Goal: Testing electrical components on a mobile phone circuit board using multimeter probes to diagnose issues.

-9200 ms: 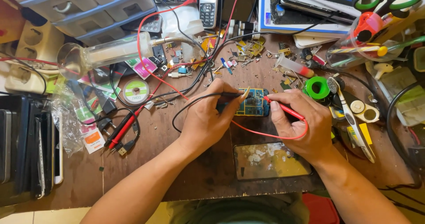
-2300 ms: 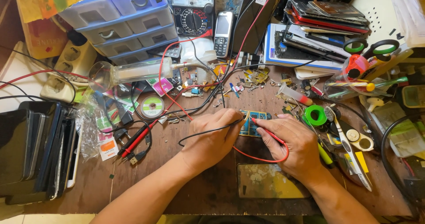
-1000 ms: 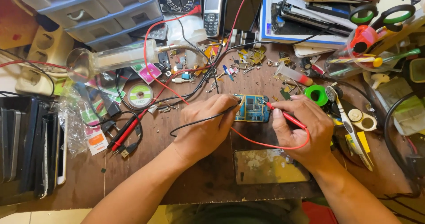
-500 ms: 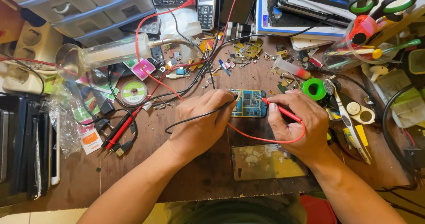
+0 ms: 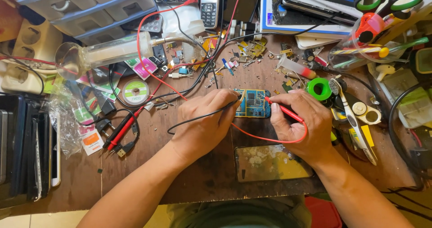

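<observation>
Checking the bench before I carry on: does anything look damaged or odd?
Yes: the phone screen panel lying near the desk edge, below the blue circuit board, looks cracked and patchy. Small loose parts are strewn above the board.

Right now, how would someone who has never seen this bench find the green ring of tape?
Start at the wooden workbench and find the right hand holding the red probe. Just beyond its knuckles lies the green ring of tape. It is the only bright green ring lying flat there, beside grey tweezers.

Blue circuit board [image 5: 253,103] flat on bench; black probe [image 5: 235,103] and red probe [image 5: 282,111] tips touching it.
</observation>
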